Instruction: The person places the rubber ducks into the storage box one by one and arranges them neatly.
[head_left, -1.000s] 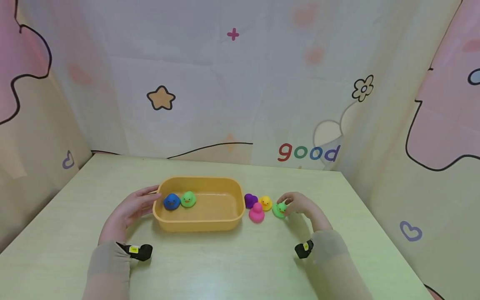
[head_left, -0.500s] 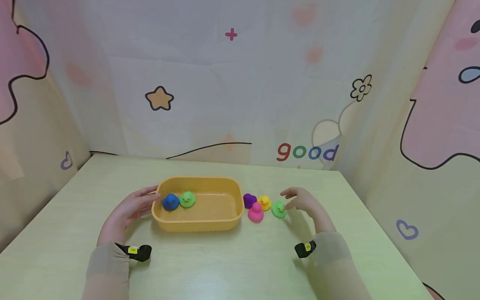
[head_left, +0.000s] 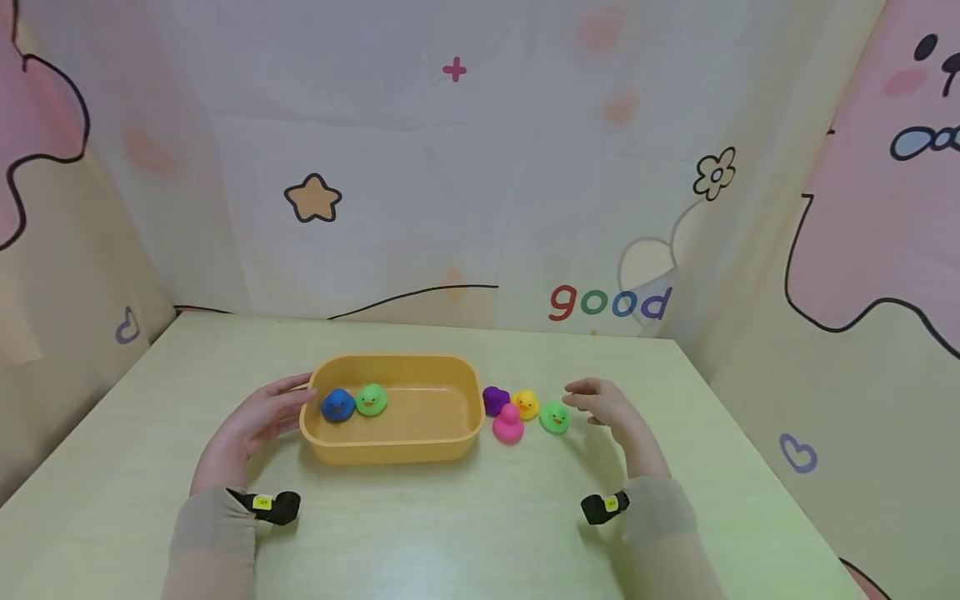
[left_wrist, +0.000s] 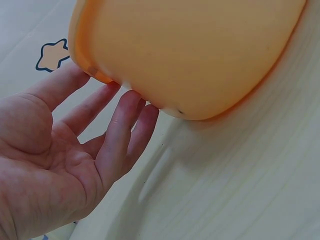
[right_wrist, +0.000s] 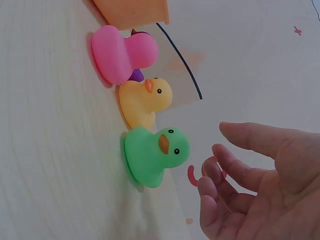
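Note:
My left hand [head_left: 258, 418] touches the left end of a yellow plastic basin [head_left: 393, 452], its fingertips right at the end wall in the left wrist view. Inside the basin sit a blue rubber duck [head_left: 338, 406] and a light green rubber duck [head_left: 371, 400]. Right of the basin, a second green duck [head_left: 555, 417] stands upright on the table. My right hand [head_left: 613, 410] hovers just beyond that duck with loosely bent fingers and nothing in them. The right wrist view shows a gap between the green duck [right_wrist: 152, 156] and the fingers.
Between the basin and the outer green duck, a purple duck [head_left: 495, 402], a yellow duck [head_left: 526, 405] and a pink duck [head_left: 508, 426] stand close together. A printed curtain [head_left: 405, 192] hangs behind the pale table [head_left: 420, 533].
My right hand has drawn off the outer green duck, up and to the right, its fingers loosening. The left hand keeps its place at the basin. The head view has shifted slightly.

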